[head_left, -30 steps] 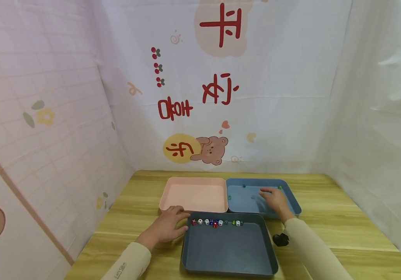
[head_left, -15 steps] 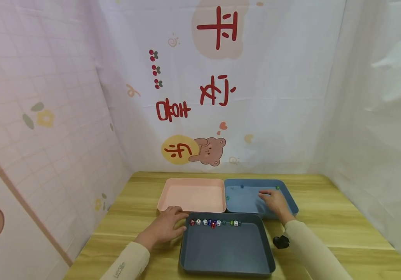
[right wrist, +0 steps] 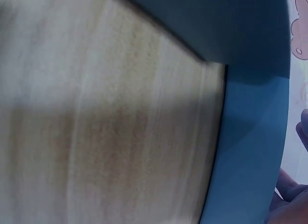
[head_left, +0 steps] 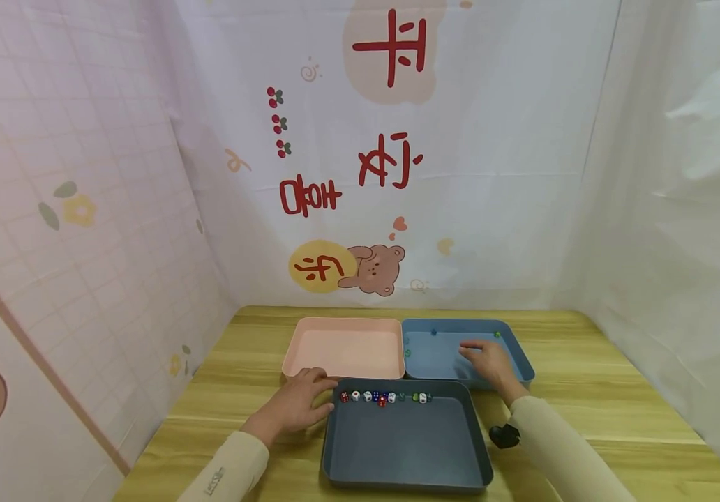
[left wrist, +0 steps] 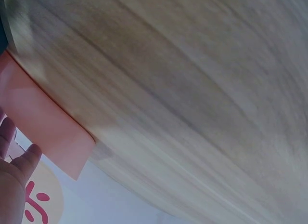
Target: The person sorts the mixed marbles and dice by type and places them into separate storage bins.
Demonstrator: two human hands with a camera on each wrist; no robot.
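My right hand (head_left: 492,364) hovers over the blue tray (head_left: 448,369), its fingers extended and nothing visible in them. In that tray lie a dark blue die (head_left: 433,332), a bright green die (head_left: 497,335), a teal-green die (head_left: 407,353) and a faint pale die (head_left: 406,341) by the left wall. My left hand (head_left: 297,404) rests with loose fingers at the upper left corner of the dark grey tray (head_left: 410,446). Along that tray's far wall runs a row of several dice, including a red die (head_left: 344,397) and a white die (head_left: 356,396).
A pink tray (head_left: 347,348) stands left of the blue one, both behind the dark grey tray. On the wooden table (head_left: 611,418), a small black object (head_left: 504,436) lies right of the grey tray. A printed cloth (head_left: 498,174) hangs behind.
A pale translucent die, below my right fingers a second ago, has travelled left to the blue tray's left wall. My right hand has shifted slightly; the left hand stays put.
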